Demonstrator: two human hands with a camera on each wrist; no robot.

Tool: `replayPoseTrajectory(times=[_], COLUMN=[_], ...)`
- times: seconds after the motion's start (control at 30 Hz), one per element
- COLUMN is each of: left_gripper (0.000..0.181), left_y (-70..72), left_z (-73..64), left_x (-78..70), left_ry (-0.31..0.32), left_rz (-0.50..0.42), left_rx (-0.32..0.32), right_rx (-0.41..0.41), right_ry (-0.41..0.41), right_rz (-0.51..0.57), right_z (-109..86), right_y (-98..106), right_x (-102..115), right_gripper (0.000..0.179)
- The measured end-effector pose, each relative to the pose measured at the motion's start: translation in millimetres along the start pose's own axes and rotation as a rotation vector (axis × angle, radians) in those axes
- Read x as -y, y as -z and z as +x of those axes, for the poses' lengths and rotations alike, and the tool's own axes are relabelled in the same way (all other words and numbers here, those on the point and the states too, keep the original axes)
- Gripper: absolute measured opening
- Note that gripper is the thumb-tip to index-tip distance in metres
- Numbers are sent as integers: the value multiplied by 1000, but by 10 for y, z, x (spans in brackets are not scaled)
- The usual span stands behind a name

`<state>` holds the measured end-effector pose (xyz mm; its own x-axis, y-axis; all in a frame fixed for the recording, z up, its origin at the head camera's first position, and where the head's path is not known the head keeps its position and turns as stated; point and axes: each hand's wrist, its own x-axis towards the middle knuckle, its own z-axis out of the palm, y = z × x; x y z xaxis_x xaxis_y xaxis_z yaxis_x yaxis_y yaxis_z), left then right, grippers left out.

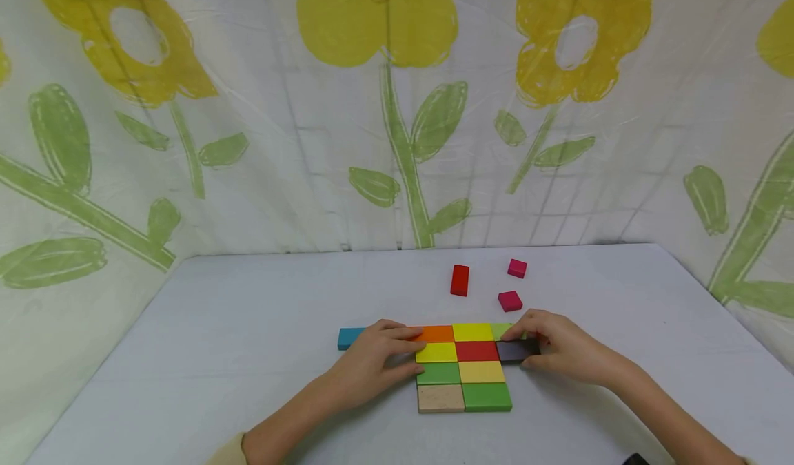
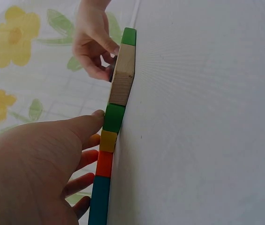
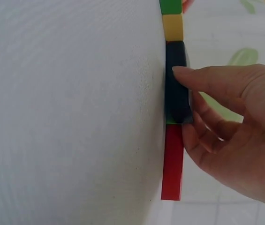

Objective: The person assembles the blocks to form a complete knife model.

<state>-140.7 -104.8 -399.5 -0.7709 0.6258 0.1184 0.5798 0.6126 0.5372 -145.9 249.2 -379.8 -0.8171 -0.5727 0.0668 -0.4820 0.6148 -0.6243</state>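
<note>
Flat coloured wooden blocks lie edge to edge on a white table. My right hand (image 1: 567, 349) pinches a dark block (image 1: 520, 352) between thumb and fingers at the right end of a row, beside a red block (image 1: 476, 351). Behind it, a light green block (image 1: 500, 330) is partly covered by that hand. My left hand (image 1: 372, 365) has its fingers extended along the left side of the blocks, fingertips at an orange block (image 1: 437, 334), a yellow block (image 1: 437, 353) and a green block (image 1: 438, 374). A blue block (image 1: 350, 338) shows left of that hand.
Nearest me are a plain wood block (image 1: 441, 399) and a larger green block (image 1: 487, 397). Farther back lie a loose red block (image 1: 460, 280) and two small crimson blocks, one (image 1: 510, 301) nearer than the other (image 1: 517, 268). A flower-printed curtain (image 1: 322, 141) hangs behind the table.
</note>
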Motion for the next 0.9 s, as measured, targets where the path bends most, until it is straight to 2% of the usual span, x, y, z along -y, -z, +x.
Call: replayPoseTrajectory(times=[0.67, 0.9], left_gripper=[44, 44], left_y=[7, 6], left_z=[-3, 3], left_x=[-11, -14], left_ry=[8, 15], left_rz=[-16, -15], left_rx=[-4, 2], right_rx=[-13, -10], right_ry=[-4, -32], right_rz=[51, 32], right_z=[-10, -7], right_y=[-21, -8], right_x=[-45, -34], right_gripper=[34, 37])
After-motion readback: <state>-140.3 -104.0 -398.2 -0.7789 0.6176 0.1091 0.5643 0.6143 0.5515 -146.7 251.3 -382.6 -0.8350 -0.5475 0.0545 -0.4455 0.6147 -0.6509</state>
